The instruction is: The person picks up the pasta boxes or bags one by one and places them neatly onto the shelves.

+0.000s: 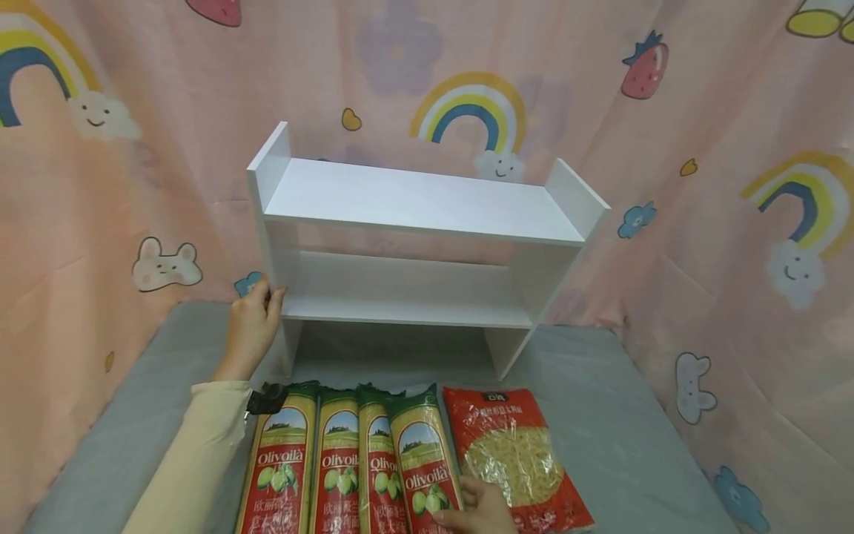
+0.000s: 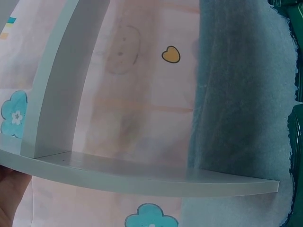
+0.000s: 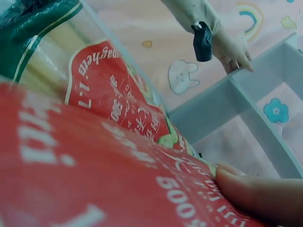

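Observation:
My left hand (image 1: 252,330) grips the left side panel of a white two-tier shelf (image 1: 407,196) at the height of its lower board. In front of the shelf lie several spaghetti packs (image 1: 285,460), red and gold with green ends, side by side. My right hand (image 1: 483,510) pinches the right edge of the rightmost spaghetti pack (image 1: 422,456), which slants over its neighbour. In the right wrist view the thumb (image 3: 251,191) presses on that pack's red wrapper. The left wrist view shows part of the left hand (image 2: 12,194) behind the panel.
A red bag of pasta (image 1: 517,452) with a see-through window lies right of the spaghetti packs. The shelf stands on a grey-covered table (image 1: 620,445). Behind hangs a pink curtain (image 1: 700,259) printed with rainbows and animals.

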Motion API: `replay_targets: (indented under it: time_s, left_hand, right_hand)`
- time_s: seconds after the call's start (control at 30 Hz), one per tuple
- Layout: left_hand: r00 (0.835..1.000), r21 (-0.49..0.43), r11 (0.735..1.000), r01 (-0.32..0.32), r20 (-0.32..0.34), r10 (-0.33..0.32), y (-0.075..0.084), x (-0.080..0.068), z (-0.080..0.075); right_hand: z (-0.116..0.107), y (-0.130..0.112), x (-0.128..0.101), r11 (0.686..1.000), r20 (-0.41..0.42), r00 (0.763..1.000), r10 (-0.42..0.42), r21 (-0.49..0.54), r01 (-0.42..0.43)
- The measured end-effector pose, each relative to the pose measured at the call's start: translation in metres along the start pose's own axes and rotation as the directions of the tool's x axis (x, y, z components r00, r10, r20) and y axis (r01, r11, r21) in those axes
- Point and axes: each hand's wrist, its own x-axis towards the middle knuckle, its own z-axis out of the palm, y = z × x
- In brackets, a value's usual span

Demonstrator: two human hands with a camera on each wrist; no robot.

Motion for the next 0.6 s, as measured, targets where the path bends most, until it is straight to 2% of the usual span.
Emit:
replay_targets:
  time_s: [0.1,0.2,0.4,0.6]
  left_hand:
    - [1.000,-0.004,1.000,-0.004,-0.006,0.004,-0.001,0.001,0.000]
    - [1.000,-0.005,1.000,-0.015,-0.013,0.014,-0.002,0.001,-0.001]
    - [1.000,0.004,1.000,-0.028,-0.010,0.028,-0.001,0.001,-0.002]
    - [1.000,0.008,1.000,-0.017,0.007,0.017,-0.002,-0.001,0.000]
  right_hand:
    - [0.001,-0.003,0.000,1.000,-0.025,1.000,-0.006,0.013,0.006]
    - [0.002,-0.005,0.000,0.996,-0.021,0.999,-0.024,0.086,0.026]
    - [0.004,-0.012,-0.001,0.987,-0.025,0.999,-0.046,0.156,0.049]
    - [0.004,-0.023,-0.002,0.978,-0.080,0.995,-0.055,0.197,0.070]
